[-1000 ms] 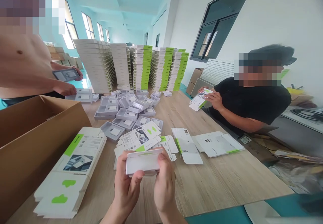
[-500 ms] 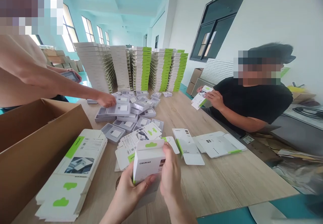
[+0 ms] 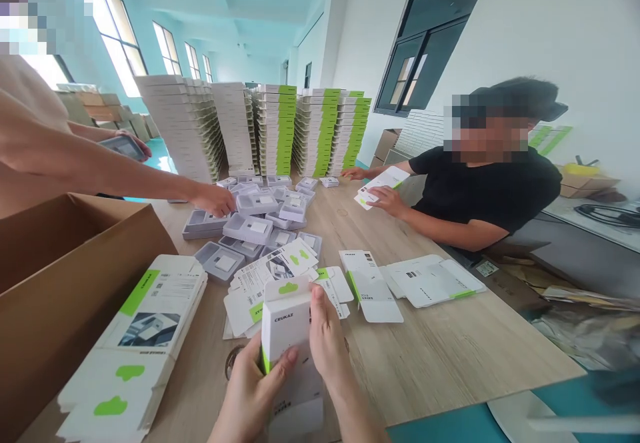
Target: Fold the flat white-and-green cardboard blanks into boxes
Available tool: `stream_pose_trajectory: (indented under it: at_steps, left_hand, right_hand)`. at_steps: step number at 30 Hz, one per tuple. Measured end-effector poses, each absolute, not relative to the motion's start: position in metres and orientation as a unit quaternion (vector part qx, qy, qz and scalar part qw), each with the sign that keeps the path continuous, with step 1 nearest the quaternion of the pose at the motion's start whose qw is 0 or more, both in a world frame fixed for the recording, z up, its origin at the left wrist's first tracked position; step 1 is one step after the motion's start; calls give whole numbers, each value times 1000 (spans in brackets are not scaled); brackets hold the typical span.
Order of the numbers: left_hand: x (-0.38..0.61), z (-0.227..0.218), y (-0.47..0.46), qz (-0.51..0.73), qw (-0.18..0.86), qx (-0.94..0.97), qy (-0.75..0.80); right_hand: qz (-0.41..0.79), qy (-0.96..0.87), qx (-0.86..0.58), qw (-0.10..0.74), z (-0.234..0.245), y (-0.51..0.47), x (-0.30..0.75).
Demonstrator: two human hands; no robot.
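Observation:
Both of my hands are closed around a white and green carton (image 3: pixel 289 326), held tilted above the near table edge. My left hand (image 3: pixel 260 378) grips its left side, the thumb lying across the front. Along the right side, near the top, presses my right hand (image 3: pixel 327 336). A tab with a green hang hole stands up at the top, and a flap shows at the lower end. Just beyond lie flat printed cartons (image 3: pixel 270 280). To the left is a stack of flattened cartons (image 3: pixel 145 336). Further off sit grey plastic trays (image 3: pixel 256 230) with small white pieces in them.
An open cardboard box (image 3: pixel 100 250) stands at the left. Tall carton stacks (image 3: pixel 277 130) line the back. More flat cartons (image 3: pixel 435 283) lie at the right. A co-worker's hand (image 3: pixel 215 200) reaches over the trays; another co-worker's hand (image 3: pixel 390 200) holds a carton.
My right hand has shifted slightly left along the carton, and more of its lower end shows. The right co-worker's carton has moved left over the table. A tray near the left co-worker's hand has shifted.

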State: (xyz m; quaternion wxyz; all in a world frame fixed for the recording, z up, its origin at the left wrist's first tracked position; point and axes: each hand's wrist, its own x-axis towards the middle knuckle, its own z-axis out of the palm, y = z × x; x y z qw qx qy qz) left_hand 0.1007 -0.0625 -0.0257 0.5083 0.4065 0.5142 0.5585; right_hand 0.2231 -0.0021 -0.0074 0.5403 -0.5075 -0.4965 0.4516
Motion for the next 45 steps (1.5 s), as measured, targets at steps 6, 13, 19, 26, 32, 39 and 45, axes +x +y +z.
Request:
stream_pose_trajectory:
  at_steps: [6,13,19,26,32,39,45]
  left_hand:
    - [90,-27,-53,614,492,253,563]
    - [99,-38,-52,584,496,374,522]
    - [58,-65,-21,472,241,565,632]
    - [35,-87,16,401,146,645,634]
    - [23,-72,-5,412,74,653,631]
    - [27,-36,-55,504,69,500,701]
    - [55,-33,-82,599,410,319,609]
  right_hand:
    - [433,-582,-514,457,-39,-41,223]
    - [307,-553,-641,435,-48,-18,267]
    - [227,-489,-766,351,-24,62,375]
    - [145,-468,-798,351,-16,90,403]
    - [123,-554,-668,482,-17,33,352]
    - [291,-636,-504,507,-17,-11,254]
    - [421,-545,-468,554,-10,-13,217]
